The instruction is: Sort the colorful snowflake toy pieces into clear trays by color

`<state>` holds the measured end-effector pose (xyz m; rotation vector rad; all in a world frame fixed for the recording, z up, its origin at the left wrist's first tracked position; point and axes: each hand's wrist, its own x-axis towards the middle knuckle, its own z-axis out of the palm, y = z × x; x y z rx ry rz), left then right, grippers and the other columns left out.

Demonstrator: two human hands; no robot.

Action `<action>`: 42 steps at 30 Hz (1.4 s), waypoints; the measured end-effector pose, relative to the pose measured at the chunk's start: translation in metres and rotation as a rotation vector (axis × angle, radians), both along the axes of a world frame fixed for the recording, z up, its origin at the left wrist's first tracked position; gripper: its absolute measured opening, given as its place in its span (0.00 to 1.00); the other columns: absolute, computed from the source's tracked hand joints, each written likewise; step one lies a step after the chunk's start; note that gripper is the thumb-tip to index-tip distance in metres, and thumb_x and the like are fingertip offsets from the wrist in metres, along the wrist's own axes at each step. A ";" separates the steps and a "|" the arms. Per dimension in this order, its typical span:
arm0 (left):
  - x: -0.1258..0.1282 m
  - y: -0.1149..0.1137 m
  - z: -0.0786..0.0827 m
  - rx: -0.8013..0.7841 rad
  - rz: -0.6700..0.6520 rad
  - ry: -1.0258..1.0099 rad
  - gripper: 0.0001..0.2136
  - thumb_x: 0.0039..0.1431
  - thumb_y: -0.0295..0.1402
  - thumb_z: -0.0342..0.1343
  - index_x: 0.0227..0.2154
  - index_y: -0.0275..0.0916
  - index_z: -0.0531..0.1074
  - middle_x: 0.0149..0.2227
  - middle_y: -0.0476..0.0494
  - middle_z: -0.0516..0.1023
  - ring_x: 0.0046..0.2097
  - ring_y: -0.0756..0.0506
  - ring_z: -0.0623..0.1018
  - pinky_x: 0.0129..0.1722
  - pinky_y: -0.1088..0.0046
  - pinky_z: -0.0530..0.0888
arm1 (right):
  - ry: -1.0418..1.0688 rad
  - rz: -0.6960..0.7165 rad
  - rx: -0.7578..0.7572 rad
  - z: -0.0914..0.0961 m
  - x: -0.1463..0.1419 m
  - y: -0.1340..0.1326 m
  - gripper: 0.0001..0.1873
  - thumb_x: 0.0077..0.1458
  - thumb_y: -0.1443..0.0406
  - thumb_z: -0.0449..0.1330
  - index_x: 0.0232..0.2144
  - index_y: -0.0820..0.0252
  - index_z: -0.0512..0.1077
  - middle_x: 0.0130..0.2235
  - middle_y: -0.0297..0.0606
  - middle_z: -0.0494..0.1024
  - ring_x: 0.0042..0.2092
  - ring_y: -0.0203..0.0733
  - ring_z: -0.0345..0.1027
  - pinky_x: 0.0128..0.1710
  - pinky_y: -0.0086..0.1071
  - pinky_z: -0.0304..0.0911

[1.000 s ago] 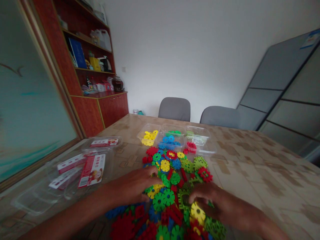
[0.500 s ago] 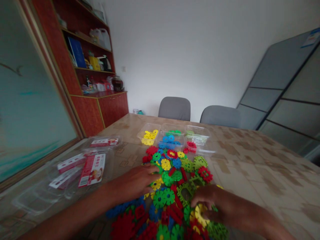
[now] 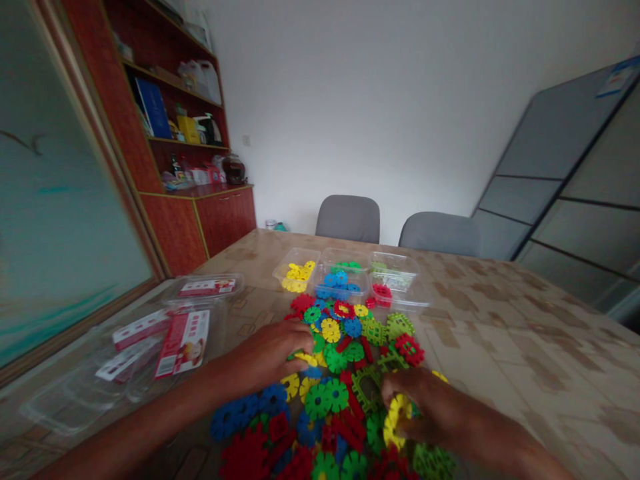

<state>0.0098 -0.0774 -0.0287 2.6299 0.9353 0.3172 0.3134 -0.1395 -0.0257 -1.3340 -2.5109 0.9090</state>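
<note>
A yellow disc (image 3: 306, 360) is sitting nearly edge-on at the left side of the pile (image 3: 345, 427); the left hand (image 3: 280, 348) is pinching it narrowly between thumb and fingers. The right hand (image 3: 433, 403), on the other side, is curling around yellow pieces (image 3: 396, 421) tilted on edge — how many, I cannot tell. Holding them snugly without squeezing seems wise, as notched rims could be catching on the green frame (image 3: 367, 387) just beside. For the left, gripping the rim and lifting straight would likely be leaving the green discs (image 3: 335, 358) undisturbed. Farther out, a clear tub (image 3: 279, 270) is holding more yellow — and labelled packaging (image 3: 184, 341) is lying on the table (image 3: 500, 333).
</note>
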 end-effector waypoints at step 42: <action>-0.015 -0.002 -0.005 0.008 0.240 0.297 0.11 0.45 0.35 0.65 0.29 0.39 0.70 0.32 0.46 0.74 0.35 0.40 0.73 0.29 0.72 0.61 | 0.075 -0.027 0.272 -0.037 -0.081 0.114 0.11 0.48 0.67 0.62 0.36 0.61 0.70 0.36 0.41 0.75 0.40 0.49 0.67 0.39 0.36 0.59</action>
